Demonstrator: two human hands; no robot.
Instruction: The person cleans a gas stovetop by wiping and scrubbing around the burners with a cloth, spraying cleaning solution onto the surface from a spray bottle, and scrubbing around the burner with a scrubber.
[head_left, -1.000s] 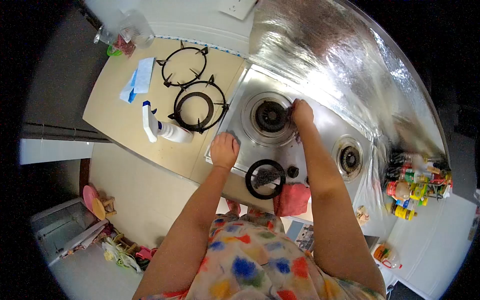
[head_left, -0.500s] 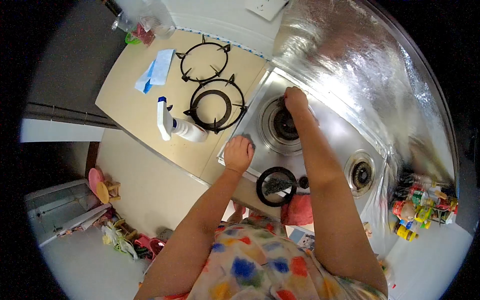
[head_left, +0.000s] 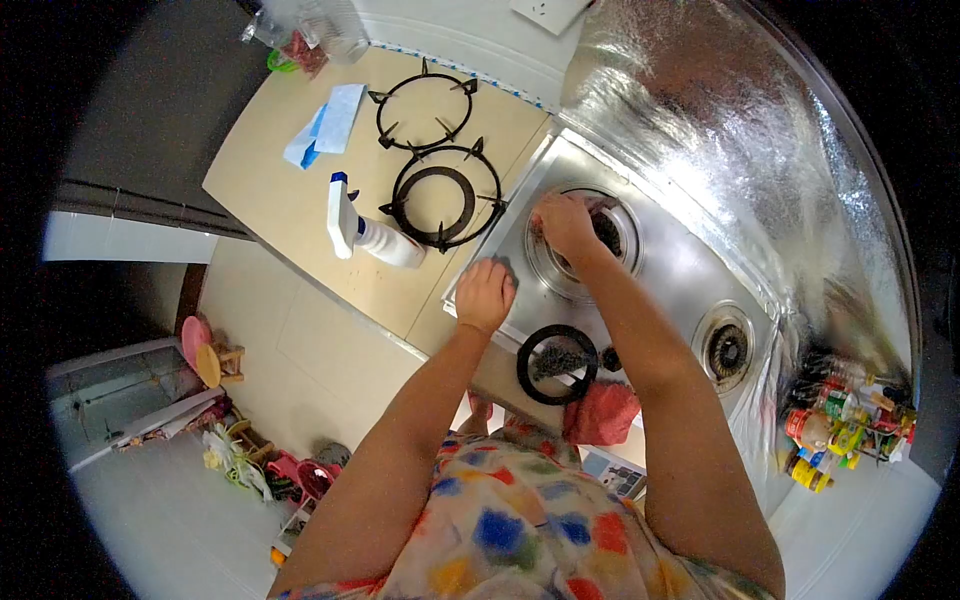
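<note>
R hand (head_left: pixel 566 228) had just swung round the lg burner (head_left: pixel 608 235): approx 1 sec earlier it was at the right edge, then the far side, now the left side of the metal surround (head_left: pixel 548 272). So the point of contact had moved anticlockwise, prob. most of the way round, & the right part of the surround was uncovered again. The near part looked unvisited in these views, tho that's a judgement.

Grip: R fingers were curled down at the surround; a dark clump showed under them earlier, but now just a reddish-dark bit at the tips, so can't tell if they were clenched on it. L hand (head_left: pixel 485 295) hadn't shifted: bent fingers on the near-left edge of the gas hob (head_left: pixel 680 275), prob. for support; can't tell if anything was under the palm.

Unchanged: blk ring (head_left: pixel 525 367) at the hob's near edge w/ a dark mesh pad (head_left: pixel 560 360) inside it, knob (head_left: pixel 613 358) just right, red cloth (head_left: pixel 603 412) nearer still. On the left counter (head_left: pixel 290 215): far pan support (head_left: pixel 388 141), near pan support (head_left: pixel 440 240) w/ a flat ring (head_left: pixel 466 197) inside, spray btl (head_left: pixel 390 243) & pale blue cloth (head_left: pixel 343 118). Sm. burner (head_left: pixel 727 347), at right, was untouched.
</note>
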